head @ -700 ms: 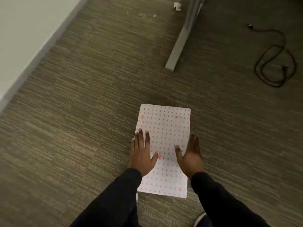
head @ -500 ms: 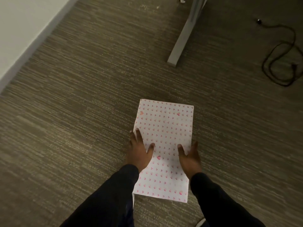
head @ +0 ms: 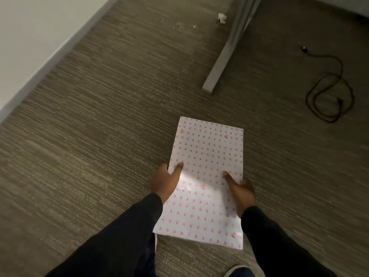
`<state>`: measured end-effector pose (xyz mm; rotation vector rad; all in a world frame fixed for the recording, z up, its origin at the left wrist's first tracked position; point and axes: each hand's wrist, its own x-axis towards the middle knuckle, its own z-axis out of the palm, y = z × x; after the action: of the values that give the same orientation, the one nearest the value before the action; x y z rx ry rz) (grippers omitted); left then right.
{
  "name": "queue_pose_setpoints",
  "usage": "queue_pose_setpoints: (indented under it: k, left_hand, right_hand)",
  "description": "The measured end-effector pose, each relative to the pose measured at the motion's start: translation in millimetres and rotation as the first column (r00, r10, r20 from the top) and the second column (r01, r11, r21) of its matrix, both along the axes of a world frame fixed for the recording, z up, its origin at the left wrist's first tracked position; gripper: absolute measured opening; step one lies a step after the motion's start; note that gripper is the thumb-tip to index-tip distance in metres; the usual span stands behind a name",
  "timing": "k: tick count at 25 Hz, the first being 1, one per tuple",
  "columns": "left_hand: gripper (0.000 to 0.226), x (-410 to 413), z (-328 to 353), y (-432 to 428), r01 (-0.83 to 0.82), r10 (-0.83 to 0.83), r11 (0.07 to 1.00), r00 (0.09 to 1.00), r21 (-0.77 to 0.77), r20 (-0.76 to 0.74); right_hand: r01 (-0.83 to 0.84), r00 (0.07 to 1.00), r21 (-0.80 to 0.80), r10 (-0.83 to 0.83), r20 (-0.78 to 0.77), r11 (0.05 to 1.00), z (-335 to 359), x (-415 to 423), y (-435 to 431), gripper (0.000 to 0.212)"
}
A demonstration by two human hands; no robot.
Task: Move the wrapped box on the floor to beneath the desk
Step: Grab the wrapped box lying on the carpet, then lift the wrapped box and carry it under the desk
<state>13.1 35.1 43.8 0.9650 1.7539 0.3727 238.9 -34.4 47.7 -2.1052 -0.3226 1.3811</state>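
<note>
The wrapped box [head: 207,152], flat and white with small pink hearts, sits low over the brown carpet in the middle of the view. My left hand [head: 164,179] grips its left edge, thumb on top and fingers curled under the side. My right hand [head: 240,186] clasps the right edge the same way. Whether the box has left the carpet I cannot tell. The grey desk leg [head: 223,58] slants down to the floor beyond the box, up and to the right.
A black cable [head: 329,90] lies coiled on the carpet at the right, past the desk leg. A crumpled white scrap [head: 221,18] lies near the leg's top. A white wall with baseboard [head: 46,54] runs along the left. A shoe tip [head: 237,271] shows at the bottom.
My hands were lying flat on top of the box; they have slid out to its two side edges and closed around them.
</note>
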Motion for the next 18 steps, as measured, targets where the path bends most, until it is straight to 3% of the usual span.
queue_pose_setpoints:
  k: [5,8,13,18]
  left_hand:
    - [0.054,11.3,134.2,16.3,0.045,-0.037,0.999,0.974,-0.028,0.225]
    - [0.044,30.2,231.9,32.5,-0.036,0.034,0.999,0.928,-0.002,0.37]
    - [0.021,70.3,371.4,67.4,-0.038,-0.006,0.992,0.938,0.119,0.347]
    - [0.022,92.0,429.8,88.2,-0.112,0.049,0.985,0.914,0.134,0.403]
  right_hand:
    - [0.015,1.0,-0.026,-0.015,-0.005,1.0,135.7,60.8,25.5,0.081]
    - [0.039,0.997,-0.056,-0.043,-0.068,0.998,220.2,92.0,38.8,0.082]
    - [0.109,0.972,-0.006,-0.108,-0.21,0.994,328.5,121.6,53.7,0.079]
    - [0.058,0.954,0.06,-0.038,-0.297,0.997,381.3,136.0,84.4,0.077]
